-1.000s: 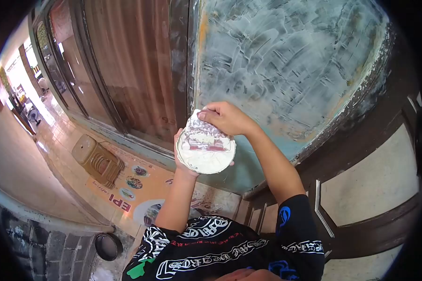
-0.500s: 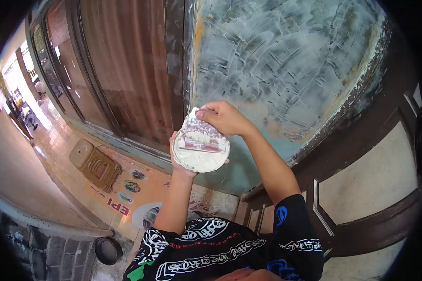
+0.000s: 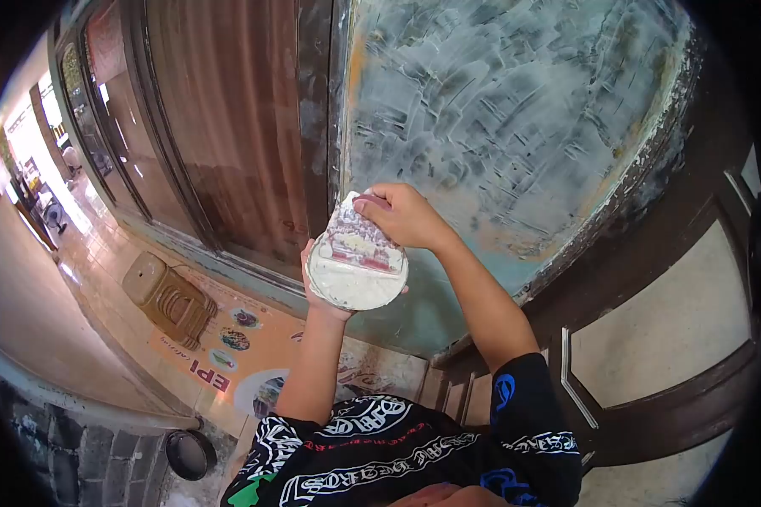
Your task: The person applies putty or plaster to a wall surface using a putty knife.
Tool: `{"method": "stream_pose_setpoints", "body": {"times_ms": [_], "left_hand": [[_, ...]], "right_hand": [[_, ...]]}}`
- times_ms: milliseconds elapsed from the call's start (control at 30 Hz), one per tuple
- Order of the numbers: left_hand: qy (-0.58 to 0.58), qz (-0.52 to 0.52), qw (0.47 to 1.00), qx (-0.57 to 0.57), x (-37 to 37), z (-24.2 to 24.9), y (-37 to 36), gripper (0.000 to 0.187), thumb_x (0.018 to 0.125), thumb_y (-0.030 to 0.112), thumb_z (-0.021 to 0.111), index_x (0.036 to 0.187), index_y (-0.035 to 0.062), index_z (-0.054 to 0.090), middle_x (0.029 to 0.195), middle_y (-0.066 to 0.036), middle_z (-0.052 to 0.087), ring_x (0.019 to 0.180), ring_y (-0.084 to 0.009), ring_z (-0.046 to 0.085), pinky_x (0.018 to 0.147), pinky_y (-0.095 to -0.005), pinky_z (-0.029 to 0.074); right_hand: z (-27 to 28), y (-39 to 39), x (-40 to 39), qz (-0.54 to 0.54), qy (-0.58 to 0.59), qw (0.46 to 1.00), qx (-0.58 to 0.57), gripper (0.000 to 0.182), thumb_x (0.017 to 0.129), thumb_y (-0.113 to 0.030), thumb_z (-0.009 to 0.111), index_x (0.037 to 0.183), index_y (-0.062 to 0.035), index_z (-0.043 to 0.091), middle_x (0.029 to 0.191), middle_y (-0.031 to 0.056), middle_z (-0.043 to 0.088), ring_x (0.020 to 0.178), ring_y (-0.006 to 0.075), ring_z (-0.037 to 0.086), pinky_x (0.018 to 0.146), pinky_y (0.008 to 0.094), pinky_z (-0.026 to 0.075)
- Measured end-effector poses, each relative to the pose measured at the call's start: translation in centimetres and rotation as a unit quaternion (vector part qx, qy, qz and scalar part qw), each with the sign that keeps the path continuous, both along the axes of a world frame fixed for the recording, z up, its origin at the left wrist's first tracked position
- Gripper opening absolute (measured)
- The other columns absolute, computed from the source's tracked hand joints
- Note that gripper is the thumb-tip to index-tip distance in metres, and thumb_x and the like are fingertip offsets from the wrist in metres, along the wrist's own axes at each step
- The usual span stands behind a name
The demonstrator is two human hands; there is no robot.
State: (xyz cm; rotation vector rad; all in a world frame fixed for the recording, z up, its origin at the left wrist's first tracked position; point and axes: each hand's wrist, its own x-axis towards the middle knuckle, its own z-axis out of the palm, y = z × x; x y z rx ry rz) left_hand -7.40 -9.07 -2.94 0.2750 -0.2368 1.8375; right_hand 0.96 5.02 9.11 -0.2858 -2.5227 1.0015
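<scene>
My left hand (image 3: 328,309) is wrapped round the side and underside of a round tub of white putty (image 3: 357,289), held up before my chest. Its fingertips show at both edges of the tub. My right hand (image 3: 404,217) grips a putty scraper (image 3: 359,240), thumb on its near face. The scraper is smeared with white, with reddish patches showing through, and its wide straight edge rests on or just over the putty. Behind both hands stands a wall panel (image 3: 516,110) streaked with white and grey filler.
A brown plastic stool (image 3: 167,296) stands at left on a printed banner (image 3: 220,338). A curtained window (image 3: 228,110) adjoins the wall panel. A dark round container (image 3: 190,455) sits at lower left by grey blocks (image 3: 101,452). To the right is a brown panelled door (image 3: 651,338).
The tub and both hands have shifted slightly left in view. The scraper stays in the tub with its edge at the putty, nearly unchanged in tilt.
</scene>
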Motion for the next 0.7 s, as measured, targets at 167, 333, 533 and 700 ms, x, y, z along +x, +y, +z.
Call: {"method": "stream_pose_setpoints", "body": {"times_ms": [167,333,533,700], "left_hand": [[0.023,-0.002,1.0,0.006,0.6,0.1,0.3,0.069,0.094,0.059,0.04,0.144,0.0122,0.048,0.143,-0.017,0.052,0.123,-0.0464,0.054,0.093,-0.0782,0.039],[0.042,0.019,0.999,-0.028,0.7,-0.1,1.0,0.069,0.093,0.06,0.044,0.146,0.0152,0.046,0.146,-0.016,0.048,0.126,-0.0476,0.05,0.091,-0.0837,0.033],[0.064,0.037,0.996,-0.055,0.4,-1.1,2.5,0.071,0.091,0.061,0.047,0.147,0.0181,0.045,0.15,-0.014,0.044,0.13,-0.0487,0.046,0.09,-0.0892,0.027],[0.069,0.03,0.997,-0.031,1.0,-0.5,3.0,0.072,0.092,0.06,0.046,0.148,0.0156,0.043,0.15,-0.016,0.044,0.13,-0.0492,0.046,0.09,-0.0884,0.028]], "right_hand": [[-0.6,-0.2,0.7,0.012,0.005,1.0,-0.016,0.031,0.095,-0.029,0.065,0.094,0.0023,0.068,0.073,0.0054,0.064,0.068,0.0102,0.053,0.064,0.0316,0.047],[0.2,0.6,1.5,-0.044,0.049,0.998,-0.013,0.03,0.094,-0.028,0.066,0.093,0.0023,0.068,0.074,0.0075,0.063,0.069,0.0118,0.054,0.066,0.0322,0.047],[0.0,1.0,1.9,-0.05,0.036,0.998,0.01,0.032,0.095,-0.028,0.065,0.09,0.0029,0.067,0.075,0.0082,0.064,0.071,0.0129,0.058,0.068,0.0326,0.048],[0.4,1.4,2.3,-0.05,0.059,0.995,-0.062,0.033,0.096,-0.029,0.064,0.092,0.0038,0.067,0.074,0.0077,0.065,0.07,0.0141,0.058,0.068,0.0331,0.049]]}}
